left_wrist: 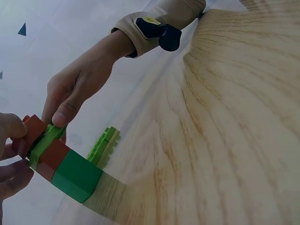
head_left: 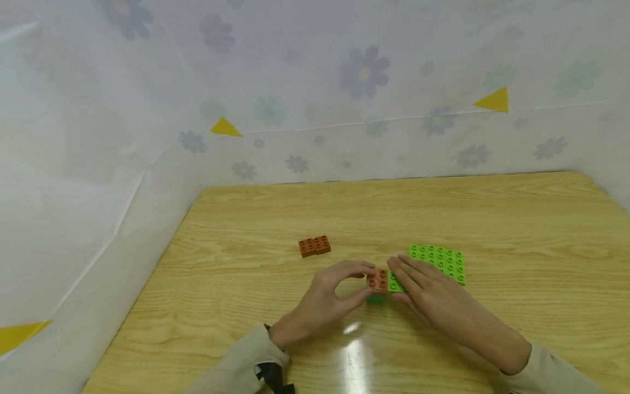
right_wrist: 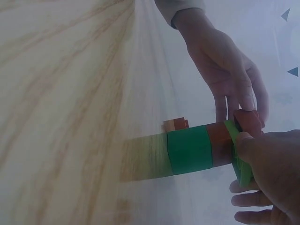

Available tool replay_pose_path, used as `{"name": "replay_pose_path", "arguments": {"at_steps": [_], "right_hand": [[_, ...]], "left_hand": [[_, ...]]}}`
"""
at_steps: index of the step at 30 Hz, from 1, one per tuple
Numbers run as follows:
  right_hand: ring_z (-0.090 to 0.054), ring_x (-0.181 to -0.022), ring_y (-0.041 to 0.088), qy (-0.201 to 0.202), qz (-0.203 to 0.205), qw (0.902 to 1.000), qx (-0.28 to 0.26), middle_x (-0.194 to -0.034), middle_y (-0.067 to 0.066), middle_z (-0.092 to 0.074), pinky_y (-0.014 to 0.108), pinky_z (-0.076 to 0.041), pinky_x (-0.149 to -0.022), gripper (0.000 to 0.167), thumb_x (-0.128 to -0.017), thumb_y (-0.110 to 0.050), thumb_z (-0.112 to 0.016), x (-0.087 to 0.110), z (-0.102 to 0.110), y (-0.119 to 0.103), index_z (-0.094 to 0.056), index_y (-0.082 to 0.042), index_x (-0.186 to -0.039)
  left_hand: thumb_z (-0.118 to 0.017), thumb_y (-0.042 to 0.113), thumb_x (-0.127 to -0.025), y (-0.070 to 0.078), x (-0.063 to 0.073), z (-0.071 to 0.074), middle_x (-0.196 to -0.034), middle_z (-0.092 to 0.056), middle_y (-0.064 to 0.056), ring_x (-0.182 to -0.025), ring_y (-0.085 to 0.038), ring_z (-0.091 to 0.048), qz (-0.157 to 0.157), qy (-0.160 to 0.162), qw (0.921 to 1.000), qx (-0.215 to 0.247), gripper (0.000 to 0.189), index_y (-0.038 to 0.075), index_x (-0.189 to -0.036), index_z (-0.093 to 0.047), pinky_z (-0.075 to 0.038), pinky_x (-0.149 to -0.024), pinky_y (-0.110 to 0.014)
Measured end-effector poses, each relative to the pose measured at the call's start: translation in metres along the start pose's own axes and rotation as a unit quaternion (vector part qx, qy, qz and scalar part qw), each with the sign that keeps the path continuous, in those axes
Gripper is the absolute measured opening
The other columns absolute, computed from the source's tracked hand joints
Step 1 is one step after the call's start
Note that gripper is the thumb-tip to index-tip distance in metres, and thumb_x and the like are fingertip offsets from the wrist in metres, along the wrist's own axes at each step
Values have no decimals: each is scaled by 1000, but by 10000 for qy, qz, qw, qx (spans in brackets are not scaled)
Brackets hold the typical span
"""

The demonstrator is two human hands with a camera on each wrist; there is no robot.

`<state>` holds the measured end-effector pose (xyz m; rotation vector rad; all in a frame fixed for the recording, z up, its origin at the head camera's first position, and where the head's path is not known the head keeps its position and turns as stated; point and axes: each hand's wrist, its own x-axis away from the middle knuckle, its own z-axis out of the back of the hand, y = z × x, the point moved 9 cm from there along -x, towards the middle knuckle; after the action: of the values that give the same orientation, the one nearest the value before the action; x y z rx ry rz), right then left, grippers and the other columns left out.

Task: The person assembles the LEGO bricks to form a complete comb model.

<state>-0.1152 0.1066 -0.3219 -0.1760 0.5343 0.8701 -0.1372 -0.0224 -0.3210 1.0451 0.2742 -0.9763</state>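
Observation:
A dark green brick stands at the bottom of a small stack on the table. On it sits a reddish-brown brick, topped by a thin light green studded plate that juts out to the right. My left hand pinches another reddish-brown brick between thumb and fingers, tilted against the plate's upper side. From the other side my right hand grips the light green plate, thumb at one edge and fingers at the opposite one, covering much of it in the head view.
Two reddish-brown bricks lie side by side behind my left hand. A larger bright green studded baseplate lies beyond my right hand, partly hidden by it. At the table's back edge hangs a pale flowered sheet.

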Motion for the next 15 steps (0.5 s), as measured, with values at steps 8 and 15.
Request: {"name": "replay_pose_path", "arguments": {"at_steps": [8, 15], "right_hand": [[-60, -111, 38, -14, 22, 10000, -38, -123, 23, -62, 49, -55, -84, 66, -106, -42, -20, 0, 0, 0, -58, 9, -127], [-60, -112, 37, 271, 43, 9994, -193, -130, 22, -58, 51, -54, -85, 62, -106, -41, -26, -2, 8, -1, -48, 8, -136]], "left_hand": [[-68, 2, -89, -10, -3, -1, -121, -64, -12, -110, -16, -62, 377, -90, 9985, 388, 32, 2, -120, -61, -56, -85, -24], [-68, 0, -88, -7, -5, -1, -120, -65, -12, -108, -18, -63, 148, -119, 9995, 232, 33, 1, -121, -61, -55, -84, -23]]}}
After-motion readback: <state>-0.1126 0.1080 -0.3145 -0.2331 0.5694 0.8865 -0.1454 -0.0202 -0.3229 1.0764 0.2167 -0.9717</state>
